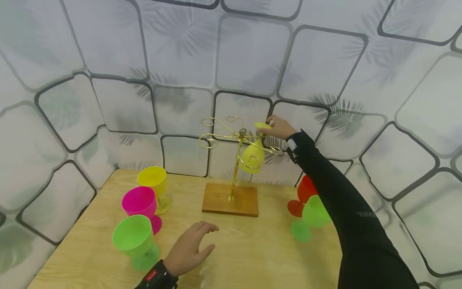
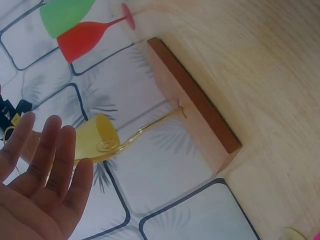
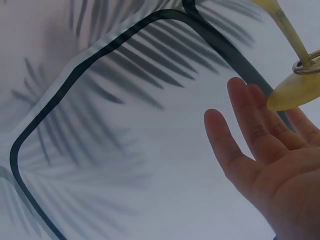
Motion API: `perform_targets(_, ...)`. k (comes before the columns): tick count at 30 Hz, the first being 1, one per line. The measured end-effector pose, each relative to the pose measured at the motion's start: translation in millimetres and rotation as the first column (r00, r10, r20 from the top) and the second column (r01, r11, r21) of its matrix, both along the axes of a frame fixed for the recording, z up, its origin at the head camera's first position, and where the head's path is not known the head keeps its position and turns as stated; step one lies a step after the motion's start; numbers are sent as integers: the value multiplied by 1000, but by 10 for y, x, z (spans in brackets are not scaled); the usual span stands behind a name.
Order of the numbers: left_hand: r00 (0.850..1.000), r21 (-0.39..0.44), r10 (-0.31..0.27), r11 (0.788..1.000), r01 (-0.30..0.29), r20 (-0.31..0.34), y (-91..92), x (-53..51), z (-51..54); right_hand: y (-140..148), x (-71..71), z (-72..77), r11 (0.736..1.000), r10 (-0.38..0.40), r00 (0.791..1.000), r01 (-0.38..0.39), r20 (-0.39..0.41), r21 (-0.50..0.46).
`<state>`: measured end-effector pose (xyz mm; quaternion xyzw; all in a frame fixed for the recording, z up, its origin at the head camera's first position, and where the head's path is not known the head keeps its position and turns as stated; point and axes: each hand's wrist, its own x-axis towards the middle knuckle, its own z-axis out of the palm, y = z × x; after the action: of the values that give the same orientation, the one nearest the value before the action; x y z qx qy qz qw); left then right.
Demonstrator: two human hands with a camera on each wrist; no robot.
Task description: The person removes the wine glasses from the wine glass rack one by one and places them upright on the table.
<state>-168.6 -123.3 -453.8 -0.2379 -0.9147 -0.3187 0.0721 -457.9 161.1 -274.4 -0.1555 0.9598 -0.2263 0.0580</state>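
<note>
A yellow goblet (image 1: 254,155) hangs upside down from a gold wire rack (image 1: 236,170), its stem passing through one of the curled loops. My right hand (image 1: 277,127) is beside the goblet's upturned foot (image 3: 295,92); in the right wrist view its fingers extend fairly straight behind that foot. The thumb is hidden there, and any contact is hard to make out. Low over the table in front of the rack, my left hand (image 1: 191,249) is empty with loosely bent fingers. Its palm and fingers (image 2: 45,165) show in the left wrist view.
The rack's wooden base (image 1: 231,199) rests on a light wood table (image 1: 260,249). On the left stand yellow (image 1: 153,180), magenta (image 1: 140,202) and green (image 1: 132,236) goblets. Red (image 1: 306,188) and green (image 1: 315,211) goblets stand right, partly behind my sleeve. Patterned cloth (image 1: 184,52) rises behind.
</note>
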Motion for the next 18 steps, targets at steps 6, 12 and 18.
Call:
perform_targets(6, 1000, 8, -9, 1000, 9, 9, 12, 38, -10, 22, 14, 6, 1000, -22, 1000, 22, -14, -20)
perform_targets(12, 999, -4, -1, 1000, 1, 38, 10, 49, -16, 55, 95, 80, 999, -21, 999, 19, -39, -49)
perform_targets(18, 1000, -3, -1, 1000, 1, 4, -3, 57, -55, 85, 148, 113, 997, -36, 998, 33, -52, -67)
